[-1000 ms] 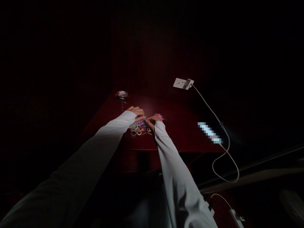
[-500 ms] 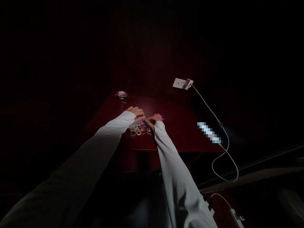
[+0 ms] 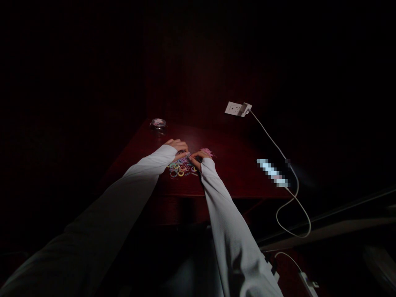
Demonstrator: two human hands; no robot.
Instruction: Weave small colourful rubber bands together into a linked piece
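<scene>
A loose pile of small coloured hair ties (image 3: 181, 169) lies on the dark red table (image 3: 185, 187), in yellow, blue, purple and pink. Just above its far side is my left hand (image 3: 178, 147), thumb and fingers bent together in a pinch. My right hand (image 3: 199, 156) meets it from the right, its fingertips also pinched close to the left ones. Whatever sits between the fingertips is too small and dim to make out. Past my right hand, partly hidden by it, is a bunch of pink hair ties (image 3: 206, 152).
A round clear container (image 3: 159, 123) stands at the table's far left corner. On the wall, a socket (image 3: 235, 109) holds a charger whose white cable (image 3: 269, 135) runs to a blurred-out phone (image 3: 272, 172) at the right. A power strip (image 3: 307, 284) shows at the lower right.
</scene>
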